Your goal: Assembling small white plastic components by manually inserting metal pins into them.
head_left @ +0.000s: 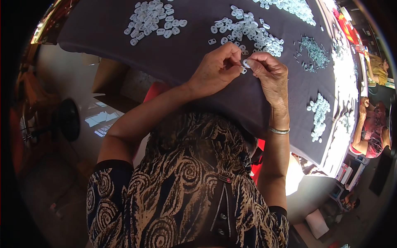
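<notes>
In front of me, over the near side of the cloth-covered table (pixel 178 62), my two hands meet at the fingertips. My right hand (pixel 271 76) is closed, pinching a small white plastic piece (pixel 246 63) between thumb and forefinger. Close against it, my left hand (pixel 219 68) is also pinched shut; whatever lies between its fingers is too small to make out. Another white two-holed piece (pixel 244 71) shows just below the fingertips; I cannot tell whether it is held. Just beyond my hands spreads a pile of white oval two-holed pieces (pixel 248 31).
More white pieces (pixel 149 18) are heaped at the far left. Pale pieces (pixel 293 10) lie at the far edge, small teal parts (pixel 315 53) at the right, another cluster (pixel 319 115) nearer. A cardboard box (pixel 109 78) and a fan (pixel 68 120) stand left; another person (pixel 370 128) sits right.
</notes>
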